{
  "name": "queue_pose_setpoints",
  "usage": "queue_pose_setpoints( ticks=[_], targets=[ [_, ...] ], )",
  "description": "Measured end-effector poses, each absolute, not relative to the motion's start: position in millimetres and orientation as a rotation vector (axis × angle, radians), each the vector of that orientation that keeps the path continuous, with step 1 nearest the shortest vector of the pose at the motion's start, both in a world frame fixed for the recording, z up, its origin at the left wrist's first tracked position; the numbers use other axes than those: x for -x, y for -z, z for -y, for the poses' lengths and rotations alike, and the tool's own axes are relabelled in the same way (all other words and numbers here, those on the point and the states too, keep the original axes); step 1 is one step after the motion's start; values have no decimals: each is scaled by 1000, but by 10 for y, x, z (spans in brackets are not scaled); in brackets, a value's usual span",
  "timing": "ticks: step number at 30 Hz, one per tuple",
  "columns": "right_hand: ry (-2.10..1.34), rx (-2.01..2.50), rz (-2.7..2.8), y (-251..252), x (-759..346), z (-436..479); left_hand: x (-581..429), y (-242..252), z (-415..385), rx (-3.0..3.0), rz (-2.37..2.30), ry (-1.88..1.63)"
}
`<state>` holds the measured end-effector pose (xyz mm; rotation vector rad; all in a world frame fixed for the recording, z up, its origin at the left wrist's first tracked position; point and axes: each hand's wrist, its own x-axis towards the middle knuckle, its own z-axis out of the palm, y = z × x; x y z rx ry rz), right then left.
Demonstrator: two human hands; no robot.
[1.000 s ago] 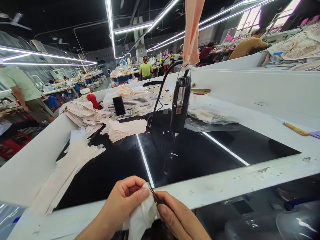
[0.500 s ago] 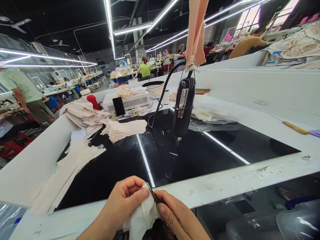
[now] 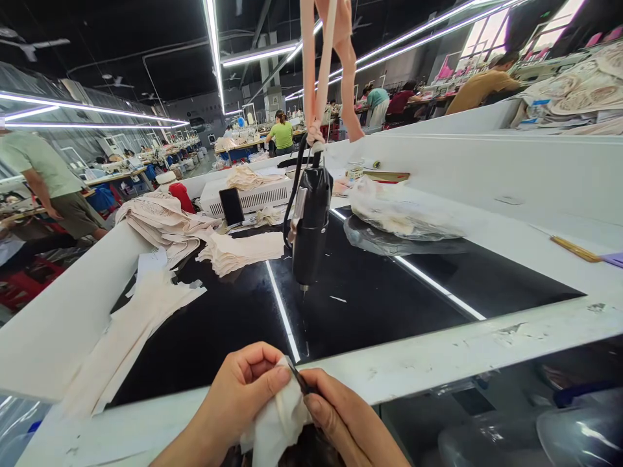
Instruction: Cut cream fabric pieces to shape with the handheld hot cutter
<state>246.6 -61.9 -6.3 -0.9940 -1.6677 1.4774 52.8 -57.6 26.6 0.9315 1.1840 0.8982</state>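
Observation:
At the bottom middle, my left hand (image 3: pixel 248 383) is closed on a piece of white cloth (image 3: pixel 280 421), pinching its upper edge between thumb and fingers. My right hand (image 3: pixel 341 412) grips a dark, narrow-tipped hand tool (image 3: pixel 300 381); whether it is tweezers or thread snips I cannot make out. The tool's tip touches the cloth close to my left thumb. Both hands are just in front of the table's white front edge (image 3: pixel 413 353). Beyond them a black cylindrical power tool (image 3: pixel 313 227) hangs nose down from pink cloth strips (image 3: pixel 318 78).
A black tabletop panel (image 3: pixel 389 311) carries a stack of pale cloth pieces (image 3: pixel 243 251). Long cloth strips (image 3: pixel 131 331) lie at left, a plastic bag (image 3: pixel 403 214) at back right. A phone (image 3: pixel 231 206) leans on a white box (image 3: pixel 272 193). A brush (image 3: pixel 577 248) lies far right.
The hanging black power tool and its pink strips have swung left, uncovering more of the plastic bag. My hands, the cloth and the small tool hold almost the same place.

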Motion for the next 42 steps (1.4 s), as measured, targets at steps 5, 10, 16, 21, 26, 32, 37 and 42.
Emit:
queue_pose_setpoints(
  ticks=[5,10,16,21,26,32,37,42],
  targets=[
    [-1456,1000,1673,50,-2463,635,-528,-263,579,-930,-1167,-895],
    [-1466,998,1663,34,-2460,634,-526,-280,589,-949,-1170,-886],
    [-1490,971,1659,41,-2453,618,-514,-203,560,-987,-1159,-869],
    [-1514,937,1638,41,-2451,619,-507,-138,554,-1008,-1157,-869],
    [-1510,956,1640,71,-2465,641,-514,-92,545,-1018,-1155,-864],
    [-1501,974,1633,20,-2446,644,-497,-91,532,-1060,-1174,-852],
    [-1475,1007,1651,-6,-2448,643,-495,-97,545,-1105,-1145,-858],
    [-1499,1004,1630,46,-2445,640,-491,-99,554,-1091,-1114,-840]
  ],
)
